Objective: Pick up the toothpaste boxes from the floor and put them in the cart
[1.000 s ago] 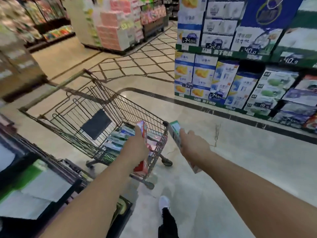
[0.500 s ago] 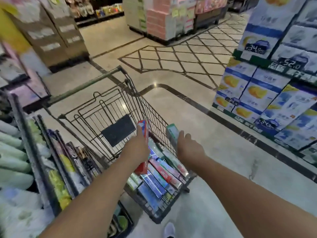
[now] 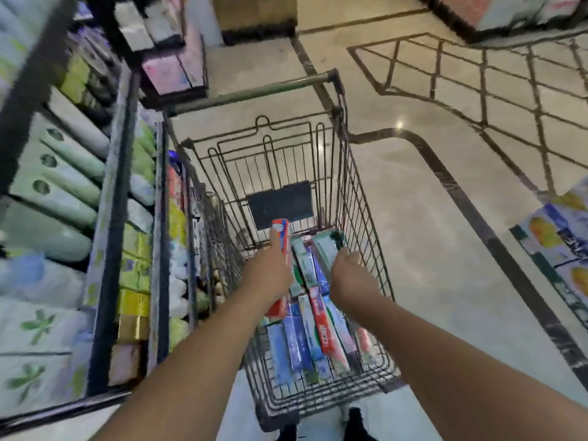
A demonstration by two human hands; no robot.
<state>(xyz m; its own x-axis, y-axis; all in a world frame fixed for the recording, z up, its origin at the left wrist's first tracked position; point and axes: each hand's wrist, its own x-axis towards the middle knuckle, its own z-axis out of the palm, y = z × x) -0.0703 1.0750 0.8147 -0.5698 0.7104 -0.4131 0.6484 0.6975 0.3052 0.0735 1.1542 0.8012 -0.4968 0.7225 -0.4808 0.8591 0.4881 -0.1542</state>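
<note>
Left hand (image 3: 270, 275) fingers wrapped round a red-and-white cardboard toothpaste box (image 3: 283, 240), held upright over the brown wire shopping cart (image 3: 359, 198). Right hand (image 3: 350, 275) curled round a pale green toothpaste box (image 3: 326, 249), low inside the cart basket. More boxes, blue, green and red (image 3: 321, 329), lie flat on the cart bottom. Product shelf (image 3: 105, 218) just left of cart, on beige tiled floor (image 3: 429, 249).

One cart (image 3: 359, 198); two hands, each holding one toothpaste box.
</note>
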